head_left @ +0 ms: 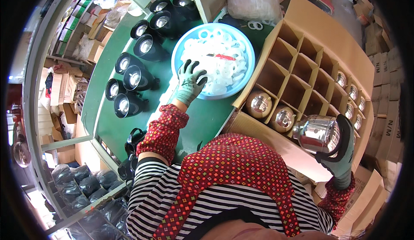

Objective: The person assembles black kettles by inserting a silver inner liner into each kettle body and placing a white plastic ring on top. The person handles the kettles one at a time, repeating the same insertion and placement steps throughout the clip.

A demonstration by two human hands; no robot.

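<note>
My right hand (338, 153), in a grey-green glove with dark fingers, is wrapped round a shiny silver vacuum flask liner (317, 133). The liner lies on its side in my grip above the near edge of a divided cardboard box (293, 151). My left hand (189, 82), gloved alike, reaches over the near left rim of a light blue basin (177, 52). Its fingers are spread, with nothing visible in them. White plastic rings (224, 74) heap up in the basin, and a red-handled tool (225, 57) lies on top of them.
Several black flask bodies (138, 78) with silvery insides stand on the green table (185, 123), left of the basin. More silver liners (258, 104) sit in the box's compartments. A plastic-wrapped bundle (253, 4) lies behind the basin. Bagged dark items (82, 184) fill the lower left.
</note>
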